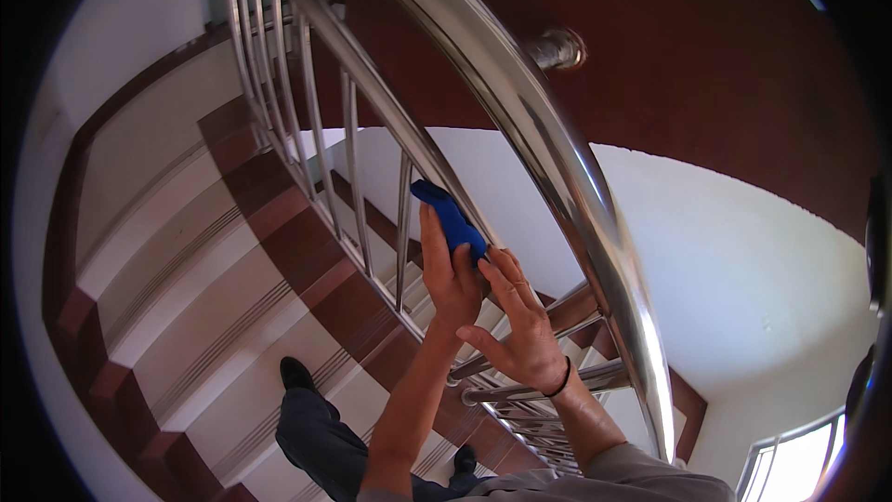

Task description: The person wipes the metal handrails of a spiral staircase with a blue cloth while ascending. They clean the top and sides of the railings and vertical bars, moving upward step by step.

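My left hand [451, 282] holds a folded blue cloth [451, 219] against the slimmer middle rail [390, 108] of a stainless steel stair railing. Just right of it, my right hand [519, 328] has its fingertips at the lower end of the cloth and by the same rail; its thumb stands apart, and a dark band circles the wrist. Whether the right fingers touch the rail cannot be told. The thick polished handrail [557, 146] curves past on the right. Thin metal balusters [355, 174] stand to the left of my hands.
Pale stair treads [202, 300] with grooved edges and dark red borders run along the left. My shoes [297, 373] are on the steps. A dark red wall band [697, 70] and a white wall [718, 258] lie beyond the handrail. A barred window [791, 460] is at lower right.
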Tool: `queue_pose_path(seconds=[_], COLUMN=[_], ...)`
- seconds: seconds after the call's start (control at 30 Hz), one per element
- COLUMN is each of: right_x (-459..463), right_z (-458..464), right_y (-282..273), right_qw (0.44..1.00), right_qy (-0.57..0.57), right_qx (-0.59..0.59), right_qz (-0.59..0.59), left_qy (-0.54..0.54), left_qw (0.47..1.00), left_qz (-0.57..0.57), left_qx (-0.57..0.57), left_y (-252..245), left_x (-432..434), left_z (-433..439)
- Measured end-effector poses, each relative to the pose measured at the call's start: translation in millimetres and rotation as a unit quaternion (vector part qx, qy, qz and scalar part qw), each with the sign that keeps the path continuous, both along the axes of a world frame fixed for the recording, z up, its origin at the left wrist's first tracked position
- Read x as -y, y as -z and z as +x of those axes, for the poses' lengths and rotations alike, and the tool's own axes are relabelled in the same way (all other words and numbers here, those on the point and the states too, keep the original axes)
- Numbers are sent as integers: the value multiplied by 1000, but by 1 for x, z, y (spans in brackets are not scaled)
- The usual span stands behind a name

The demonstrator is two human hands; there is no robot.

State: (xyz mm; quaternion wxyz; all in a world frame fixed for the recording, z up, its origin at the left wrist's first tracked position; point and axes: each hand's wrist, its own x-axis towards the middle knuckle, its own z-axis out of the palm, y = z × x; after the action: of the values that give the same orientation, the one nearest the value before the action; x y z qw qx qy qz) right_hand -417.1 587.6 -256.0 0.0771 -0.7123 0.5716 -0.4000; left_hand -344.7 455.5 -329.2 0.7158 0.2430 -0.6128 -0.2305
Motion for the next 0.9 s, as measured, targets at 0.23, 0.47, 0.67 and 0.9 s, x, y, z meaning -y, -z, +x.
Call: queue_pose_path(seconds=[0.23, 0.47, 0.67, 0.9], right_x=[3, 0, 43, 136], right_z=[5, 12, 39, 89], right_y=[9, 1, -36, -99], right_qw=[999, 996, 966, 846], right_qy=[28, 61, 69, 74], right_qx=[-35, -59, -245, -518], right_qz=[-16, 5, -41, -100], left_qy=[41, 107, 103, -16], left_qw=[997, 980, 969, 985], left_qz=[70, 117, 60, -73], left_qx=[-7, -116, -217, -158], left_y=[6, 6, -8, -38], left_x=[-1, 11, 74, 183], left_z=[5, 18, 54, 58])
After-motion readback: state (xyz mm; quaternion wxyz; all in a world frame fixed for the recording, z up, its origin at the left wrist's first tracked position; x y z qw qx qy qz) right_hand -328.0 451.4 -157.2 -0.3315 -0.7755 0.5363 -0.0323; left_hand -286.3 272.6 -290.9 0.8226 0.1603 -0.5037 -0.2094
